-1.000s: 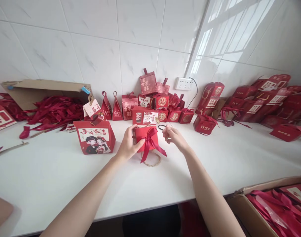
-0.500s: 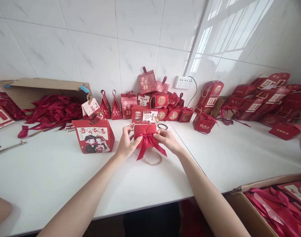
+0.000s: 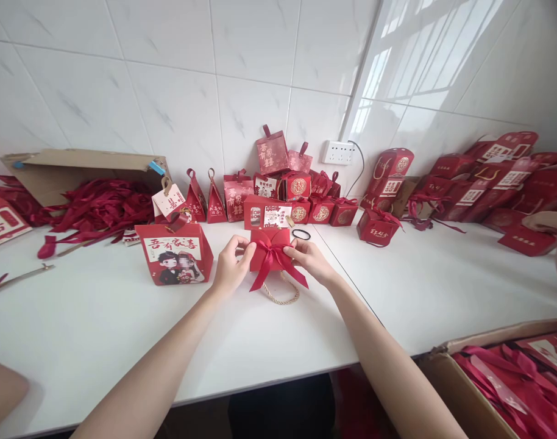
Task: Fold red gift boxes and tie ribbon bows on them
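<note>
A small red gift box (image 3: 256, 261) is held between my two hands above the white table. Across its front a red ribbon bow (image 3: 273, 249) is tied, its two tails hanging down. My left hand (image 3: 233, 263) grips the box's left edge, thumb in front and fingers curled behind. At the right side, my right hand (image 3: 308, 257) grips the box with the thumb against the bow; its other fingers are partly hidden. Below the box hangs a twisted cord handle (image 3: 284, 301). To the left stands a larger red box (image 3: 206, 259) with a printed couple.
Several finished red boxes (image 3: 322, 210) line the wall, under a socket strip (image 3: 338, 153). A carton (image 3: 22, 183) with red ribbons stands at left, scissors (image 3: 25, 279) nearer. Another person's hand (image 3: 546, 224) is at right over a red box (image 3: 524, 241). A ribbon-filled carton (image 3: 436, 372) is front right.
My left thumb has shifted from the bow's left side to the box's left edge. At the far right, another person's hand has come into view on a red box.
</note>
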`<state>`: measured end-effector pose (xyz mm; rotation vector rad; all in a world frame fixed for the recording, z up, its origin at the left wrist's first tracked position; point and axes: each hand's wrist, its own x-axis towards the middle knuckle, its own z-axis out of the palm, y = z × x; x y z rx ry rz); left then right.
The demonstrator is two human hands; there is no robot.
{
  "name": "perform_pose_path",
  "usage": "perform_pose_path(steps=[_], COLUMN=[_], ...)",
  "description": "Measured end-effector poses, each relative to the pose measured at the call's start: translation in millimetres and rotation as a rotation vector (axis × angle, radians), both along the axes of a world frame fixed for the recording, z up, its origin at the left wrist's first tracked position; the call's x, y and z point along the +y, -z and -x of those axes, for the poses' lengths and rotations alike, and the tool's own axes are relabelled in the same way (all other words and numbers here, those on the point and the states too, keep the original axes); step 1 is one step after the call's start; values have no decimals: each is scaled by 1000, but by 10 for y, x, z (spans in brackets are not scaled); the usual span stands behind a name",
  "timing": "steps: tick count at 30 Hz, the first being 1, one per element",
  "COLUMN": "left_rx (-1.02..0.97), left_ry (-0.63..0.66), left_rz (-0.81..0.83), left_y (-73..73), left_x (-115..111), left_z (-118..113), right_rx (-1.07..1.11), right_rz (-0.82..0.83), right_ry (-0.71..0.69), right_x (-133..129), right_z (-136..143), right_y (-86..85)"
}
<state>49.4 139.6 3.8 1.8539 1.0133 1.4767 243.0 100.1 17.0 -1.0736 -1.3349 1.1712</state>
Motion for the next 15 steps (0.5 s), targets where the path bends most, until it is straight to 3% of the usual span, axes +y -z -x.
perform_pose_path(steps=[9, 15], left_rx=[-52, -97], left_ry=[11, 33], left_rz=[119, 116], left_y=[-19, -41], left_x=[-50, -72], left_z=[-55, -66], right_rx=[-20, -76], right_rz=[-35, -118], right_ry=[-50, -25], right_x=[-22, 3], right_z=[-22, -40], right_y=[-26, 1])
